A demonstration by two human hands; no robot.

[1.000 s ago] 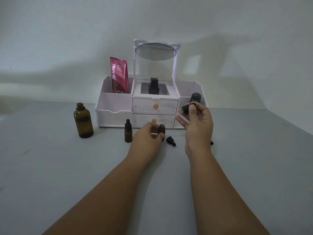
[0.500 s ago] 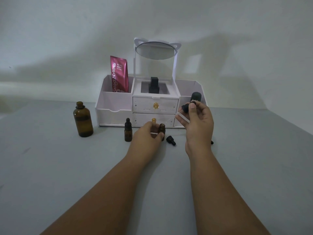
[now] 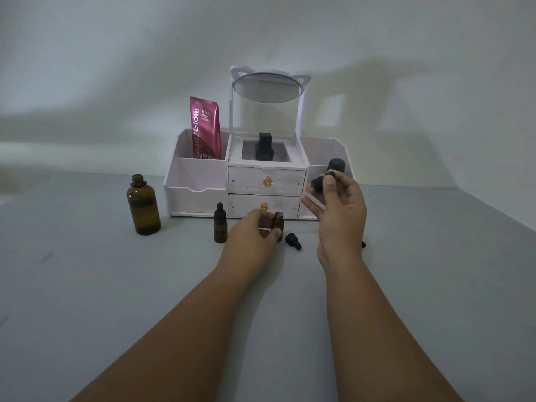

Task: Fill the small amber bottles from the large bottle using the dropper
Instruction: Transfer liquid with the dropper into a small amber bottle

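Note:
The large amber bottle (image 3: 143, 205) stands uncapped on the grey table at the left. A small amber bottle with a black dropper cap (image 3: 220, 224) stands to its right. My left hand (image 3: 251, 231) grips a second small amber bottle (image 3: 278, 222), which is uncapped and upright on the table. My right hand (image 3: 339, 208) holds a dropper (image 3: 315, 188) by its black bulb, raised to the right of that bottle, its clear pipette slanting down to the left. A loose black dropper cap (image 3: 293, 240) lies on the table between my hands.
A white cosmetic organiser (image 3: 200, 181) with two drawers and a round mirror stands just behind the bottles. It holds a pink sachet (image 3: 204, 127), a black bottle (image 3: 264, 146) and a dark round-topped item (image 3: 336, 165). A small dark object (image 3: 363, 244) peeks out behind my right wrist.
My right hand has shifted the dropper very slightly. My left hand and the bottles have stayed in place.

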